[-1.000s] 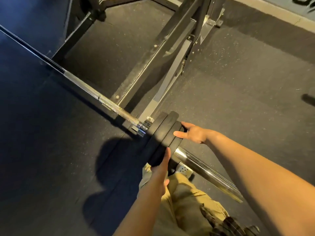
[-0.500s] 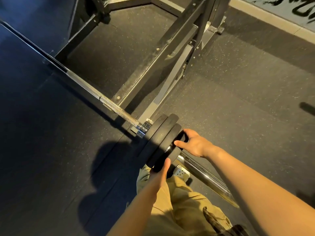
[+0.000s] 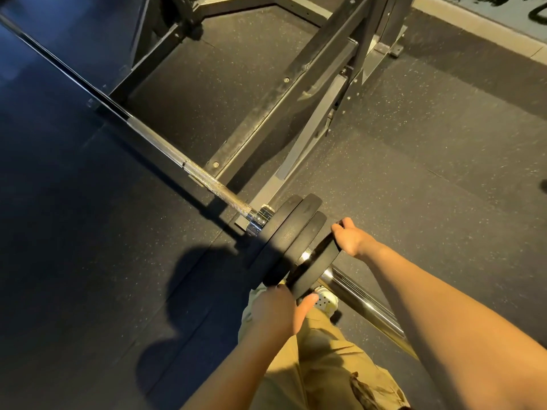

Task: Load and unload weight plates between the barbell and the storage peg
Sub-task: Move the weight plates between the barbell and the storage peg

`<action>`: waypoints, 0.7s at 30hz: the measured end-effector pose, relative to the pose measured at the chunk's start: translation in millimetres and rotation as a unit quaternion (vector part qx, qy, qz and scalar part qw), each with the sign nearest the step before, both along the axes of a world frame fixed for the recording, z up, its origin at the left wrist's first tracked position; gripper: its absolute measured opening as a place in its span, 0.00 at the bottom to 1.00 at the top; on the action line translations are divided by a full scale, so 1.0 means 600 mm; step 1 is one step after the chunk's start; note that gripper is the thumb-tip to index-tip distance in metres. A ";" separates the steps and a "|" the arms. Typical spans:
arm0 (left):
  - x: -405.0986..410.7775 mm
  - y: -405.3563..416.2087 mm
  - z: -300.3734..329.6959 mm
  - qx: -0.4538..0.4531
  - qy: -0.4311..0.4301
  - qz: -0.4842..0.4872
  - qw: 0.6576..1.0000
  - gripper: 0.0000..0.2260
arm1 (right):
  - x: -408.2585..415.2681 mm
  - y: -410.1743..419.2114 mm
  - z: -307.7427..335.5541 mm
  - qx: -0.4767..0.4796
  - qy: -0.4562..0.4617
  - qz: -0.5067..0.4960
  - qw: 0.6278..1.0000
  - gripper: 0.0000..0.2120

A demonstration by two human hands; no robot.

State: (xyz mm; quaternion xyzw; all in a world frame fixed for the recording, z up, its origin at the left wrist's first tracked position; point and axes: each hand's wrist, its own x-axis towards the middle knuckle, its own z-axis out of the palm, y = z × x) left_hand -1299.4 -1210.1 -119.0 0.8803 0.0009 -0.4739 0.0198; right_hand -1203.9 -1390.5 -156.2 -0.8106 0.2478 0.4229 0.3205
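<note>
Looking down from my head: my left hand [image 3: 275, 310] curls its fingers [image 3: 306, 303] round the lower rim of the outermost plate [image 3: 318, 269], thumb on its near face, and my right hand [image 3: 353, 238] hooks over its top edge. It's a matte black disc, smooth, round, sitting on the shiny chrome sleeve [image 3: 364, 303] of the barbell [image 3: 207, 184], a sliver of chrome showing between it and the stack [image 3: 291, 235]. I count three more black plates there, pressed together against the collar. The shaft looks knurled and dull grey. One steel rack frame [image 3: 266, 113], scuffed, stands on the speckled rubber floor [image 3: 429, 173].
</note>
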 end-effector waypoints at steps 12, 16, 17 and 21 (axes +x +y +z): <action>-0.043 0.013 -0.060 -0.074 0.002 0.022 0.997 0.23 | -0.128 0.031 0.070 -0.126 -0.155 0.068 0.977 0.17; -0.044 0.012 -0.057 -0.048 -0.034 -0.044 0.997 0.29 | -0.132 0.020 0.063 -0.108 -0.165 0.045 0.979 0.21; -0.043 0.011 -0.052 -0.049 -0.064 -0.066 0.995 0.29 | -0.127 0.019 0.060 -0.102 -0.158 0.036 0.981 0.21; -0.026 -0.010 -0.033 -0.083 -0.125 -0.111 0.982 0.26 | -0.099 0.005 0.038 -0.071 -0.111 -0.006 0.991 0.22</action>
